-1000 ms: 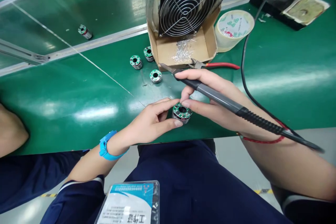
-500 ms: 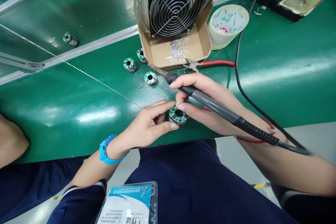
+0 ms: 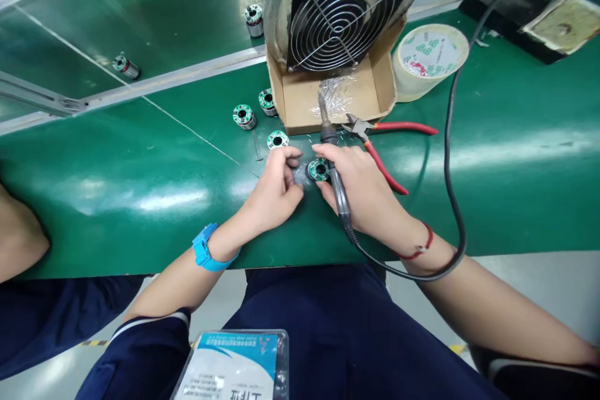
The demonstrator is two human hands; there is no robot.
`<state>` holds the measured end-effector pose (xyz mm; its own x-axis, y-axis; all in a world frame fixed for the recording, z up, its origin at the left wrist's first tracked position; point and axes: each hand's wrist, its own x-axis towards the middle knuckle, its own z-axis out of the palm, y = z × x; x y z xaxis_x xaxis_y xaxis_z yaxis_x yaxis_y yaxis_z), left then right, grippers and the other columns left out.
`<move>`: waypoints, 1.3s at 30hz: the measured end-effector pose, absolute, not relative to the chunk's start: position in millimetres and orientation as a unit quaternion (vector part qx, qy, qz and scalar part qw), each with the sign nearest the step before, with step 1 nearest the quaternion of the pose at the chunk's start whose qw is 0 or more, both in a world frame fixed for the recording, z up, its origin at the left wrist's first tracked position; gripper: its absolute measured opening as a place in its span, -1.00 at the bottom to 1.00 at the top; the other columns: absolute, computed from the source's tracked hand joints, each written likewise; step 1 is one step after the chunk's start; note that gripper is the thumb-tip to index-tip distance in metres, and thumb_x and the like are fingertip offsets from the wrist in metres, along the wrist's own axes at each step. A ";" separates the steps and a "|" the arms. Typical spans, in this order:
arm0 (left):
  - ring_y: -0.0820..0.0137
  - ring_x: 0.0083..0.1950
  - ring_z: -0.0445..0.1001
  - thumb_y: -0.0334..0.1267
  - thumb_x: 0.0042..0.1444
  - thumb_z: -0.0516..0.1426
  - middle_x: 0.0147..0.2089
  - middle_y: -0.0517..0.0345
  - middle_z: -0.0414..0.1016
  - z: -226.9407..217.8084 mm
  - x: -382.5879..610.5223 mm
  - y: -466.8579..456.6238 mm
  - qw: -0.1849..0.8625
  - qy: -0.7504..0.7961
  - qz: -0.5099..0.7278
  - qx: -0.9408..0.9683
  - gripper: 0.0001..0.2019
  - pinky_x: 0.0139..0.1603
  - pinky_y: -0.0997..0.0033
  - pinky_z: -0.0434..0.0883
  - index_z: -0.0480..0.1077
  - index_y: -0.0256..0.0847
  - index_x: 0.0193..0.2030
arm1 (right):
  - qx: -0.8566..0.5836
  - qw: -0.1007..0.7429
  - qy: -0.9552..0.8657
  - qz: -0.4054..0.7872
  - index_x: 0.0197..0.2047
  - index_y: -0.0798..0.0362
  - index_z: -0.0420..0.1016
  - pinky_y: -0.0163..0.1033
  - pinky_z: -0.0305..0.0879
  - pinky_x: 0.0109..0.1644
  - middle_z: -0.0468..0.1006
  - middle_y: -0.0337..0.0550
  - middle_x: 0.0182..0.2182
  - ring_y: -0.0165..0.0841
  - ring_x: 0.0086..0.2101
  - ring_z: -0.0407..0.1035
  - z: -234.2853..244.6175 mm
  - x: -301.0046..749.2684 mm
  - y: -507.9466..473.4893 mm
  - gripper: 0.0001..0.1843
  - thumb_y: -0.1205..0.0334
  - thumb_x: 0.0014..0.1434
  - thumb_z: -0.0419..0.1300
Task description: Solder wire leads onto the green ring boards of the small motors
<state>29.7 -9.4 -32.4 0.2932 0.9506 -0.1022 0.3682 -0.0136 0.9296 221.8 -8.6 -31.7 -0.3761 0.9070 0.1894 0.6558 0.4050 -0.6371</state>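
My right hand (image 3: 368,190) is closed round a soldering iron (image 3: 338,190), its tip pointing away over the cardboard box. The same hand's fingers and thumb also grip a small metal cylinder with a ring-shaped green circuit board (image 3: 318,169). Just left of it, apart from the cylinder, is my left hand (image 3: 273,194), fingers curled in. A thin solder wire (image 3: 187,127) runs from the upper left into my left hand; its end is hidden there. Beyond my left fingers stands another board-topped cylinder (image 3: 278,139), with two more (image 3: 244,116) farther back.
A black fan (image 3: 337,31) stands behind a cardboard box (image 3: 304,119) holding wire clippings. Red-handled cutters (image 3: 384,165) lie right of my right hand. A tape roll (image 3: 431,62), an iron stand with sponge (image 3: 562,28) and the iron's cable (image 3: 452,156) are at right. Another person's arm (image 3: 21,231) rests at left.
My left hand has come off the cylinder and drawn left; my right hand now grips it, farther from the bench edge. The iron has swung from pointing left to pointing away. The cutters are uncovered.
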 end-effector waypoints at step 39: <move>0.41 -0.16 0.50 -0.61 0.09 0.02 -0.21 0.19 0.46 -31.3 32.3 -18.0 0.282 0.486 0.370 0.739 -0.61 -0.08 0.25 0.51 0.35 -0.12 -0.01 | -0.479 0.563 -0.597 0.312 -0.16 0.01 0.71 -0.26 0.37 -0.55 0.58 -0.18 -0.48 -0.38 -0.51 0.52 -16.5 265.6 -33.2 -0.81 0.19 0.23 0.27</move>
